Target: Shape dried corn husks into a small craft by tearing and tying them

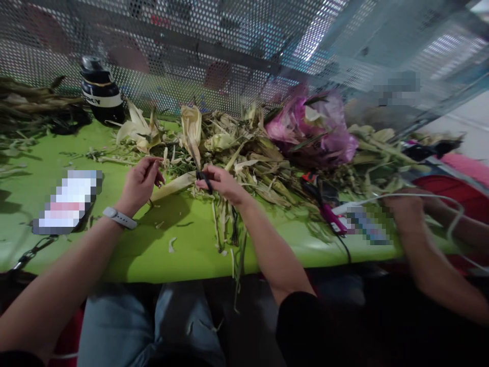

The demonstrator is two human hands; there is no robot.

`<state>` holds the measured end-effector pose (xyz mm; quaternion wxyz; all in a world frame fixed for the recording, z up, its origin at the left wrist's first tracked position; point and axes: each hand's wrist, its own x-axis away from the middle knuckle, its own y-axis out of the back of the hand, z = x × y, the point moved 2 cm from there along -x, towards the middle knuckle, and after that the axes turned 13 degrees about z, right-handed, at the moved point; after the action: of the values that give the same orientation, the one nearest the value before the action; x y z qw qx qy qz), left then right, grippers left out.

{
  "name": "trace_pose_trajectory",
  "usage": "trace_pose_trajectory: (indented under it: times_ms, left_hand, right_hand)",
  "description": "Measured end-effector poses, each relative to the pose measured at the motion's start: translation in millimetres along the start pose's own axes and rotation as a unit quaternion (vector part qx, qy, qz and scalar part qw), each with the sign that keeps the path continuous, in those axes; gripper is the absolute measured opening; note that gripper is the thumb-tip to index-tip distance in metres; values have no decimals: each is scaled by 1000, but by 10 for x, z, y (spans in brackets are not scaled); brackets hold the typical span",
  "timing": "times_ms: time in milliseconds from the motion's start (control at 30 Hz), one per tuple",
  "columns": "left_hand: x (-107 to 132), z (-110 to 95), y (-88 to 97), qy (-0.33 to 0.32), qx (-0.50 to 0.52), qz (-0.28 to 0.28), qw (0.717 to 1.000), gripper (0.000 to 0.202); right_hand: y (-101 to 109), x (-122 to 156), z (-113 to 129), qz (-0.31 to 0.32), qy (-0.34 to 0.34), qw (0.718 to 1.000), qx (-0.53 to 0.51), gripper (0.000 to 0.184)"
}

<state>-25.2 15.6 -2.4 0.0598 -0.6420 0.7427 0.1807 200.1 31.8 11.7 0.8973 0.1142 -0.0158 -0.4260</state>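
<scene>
My right hand [220,183] is closed around the black handles of a pair of scissors [202,177], whose blades point up and away over the pile. My left hand [142,182], wearing a white watch band, has its fingers curled together; whether something small is between them is hidden. Beside its fingertips lies a pale strip of corn husk [173,186], reaching toward the scissors. Behind both hands spreads a heap of dry corn husks [263,171], with a cream-coloured husk piece [191,125] standing up behind the scissors.
A green-covered table [145,255] carries a phone [71,201] at left, a dark bottle [101,94] and a pink plastic-wrapped bundle [313,127]. At right are a magenta-handled tool [332,219] and another person's hand [405,204] near a white cable. A perforated metal panel [229,41] stands behind.
</scene>
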Motion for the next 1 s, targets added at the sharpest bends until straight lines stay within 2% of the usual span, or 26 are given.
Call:
trace_pose_trajectory:
  times_ms: [67, 167, 267, 467, 633, 833, 1000]
  left_hand:
    - [-1, -11, 4, -6, -5, -15, 1000, 16]
    - [-1, -21, 23, -11, 4, -58, 998, 15]
    - [6, -43, 34, -3, 18, -84, 996, 12]
    - [26, -81, 32, -10, 5, -98, 995, 15]
    - [33, -66, 25, -22, 19, -93, 995, 16]
    - [29, -37, 19, -11, 64, -88, 994, 12]
    - [32, -28, -4, -17, 46, -74, 996, 12]
  right_hand:
    - [-47, 5, 10, 29, -8, 997, 65, 29]
    - [-104, 6, 16, 41, -18, 991, 127, 28]
    - [-153, 5, 9, 66, -40, 985, 152, 29]
    - [-180, 11, -7, 89, -71, 977, 178, 28]
    - [-198, -6, -50, 68, -79, 979, 176, 30]
    - [-202, -13, -27, 28, -38, 986, 163, 26]
    - [-227, -21, -17, 10, -18, 976, 216, 24]
